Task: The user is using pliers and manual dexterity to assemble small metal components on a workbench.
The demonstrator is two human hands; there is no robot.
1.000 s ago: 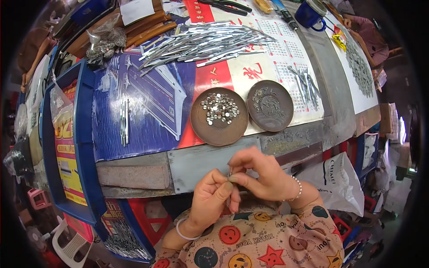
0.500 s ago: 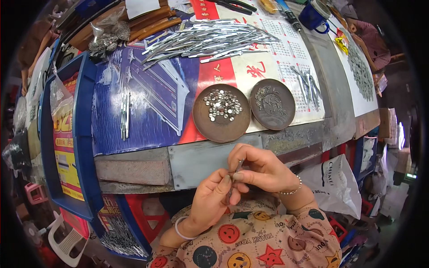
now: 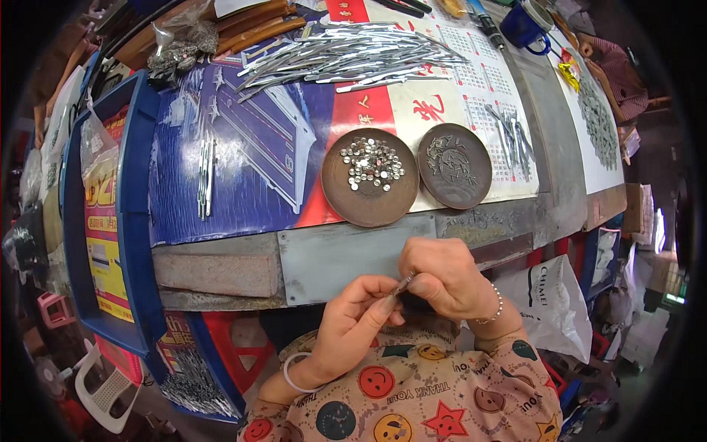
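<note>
In front of my chest, over the table's near edge, both hands meet around a short, thin metal strip [image 3: 403, 285]. My left hand [image 3: 359, 315] pinches its lower part between thumb and fingers. My right hand [image 3: 444, 281] is curled closed at its upper end, and its fingers hide part of the piece. Just beyond stand two brown round dishes. The left dish [image 3: 342, 210] holds many small, shiny round metal pieces, and the right dish [image 3: 471, 197] thin pin-like bits. Farther back lies a large heap of flat metal strips [image 3: 353, 55].
Smaller groups of strips lie at left [image 3: 206, 180] and right [image 3: 512, 144] on the printed sheet. A blue tray [image 3: 136, 243] stands left, a blue mug [image 3: 524, 28] at back right. A white plastic bag [image 3: 552, 309] hangs by my right arm. Another person's arm [image 3: 615, 96] shows far right.
My hands have shifted slightly right with the strip. The right hand has turned and curled over its upper end, and the strip now leans more. The view has moved a little.
</note>
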